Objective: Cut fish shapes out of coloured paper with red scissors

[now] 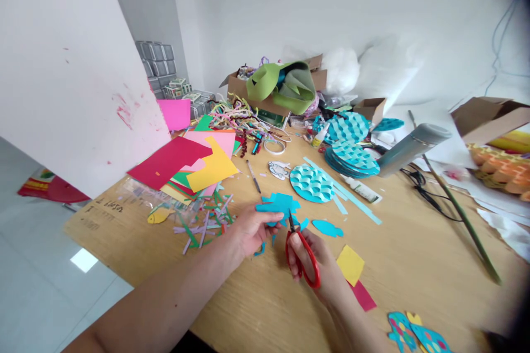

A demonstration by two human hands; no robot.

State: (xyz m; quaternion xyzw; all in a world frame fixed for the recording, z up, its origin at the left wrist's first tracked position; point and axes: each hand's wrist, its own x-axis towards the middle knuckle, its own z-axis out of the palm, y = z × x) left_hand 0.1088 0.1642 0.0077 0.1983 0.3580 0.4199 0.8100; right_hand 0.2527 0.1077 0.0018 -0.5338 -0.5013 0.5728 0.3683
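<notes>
In the middle of the head view my left hand (254, 230) pinches a piece of blue paper (281, 203) with jagged cut edges. My right hand (310, 256) is closed round the red handles of a pair of scissors (303, 265). Their dark blades meet the right part of the blue paper. A blue paper fish shape (327, 228) lies on the table just right of the scissors. Blue offcuts hang or lie under my hands; which of them are loose I cannot tell. Closer to me on the right are a yellow paper piece (350, 265) and a dark pink one (363, 295).
Coloured paper sheets (169, 162) and paper strips (202, 226) lie left on the wooden table (232, 309). Beyond my hands are a pen (253, 176), a round blue scaled piece (311, 183) and a glue bottle (362, 190). A grey tumbler (409, 149) and a green stick (459, 204) are at right.
</notes>
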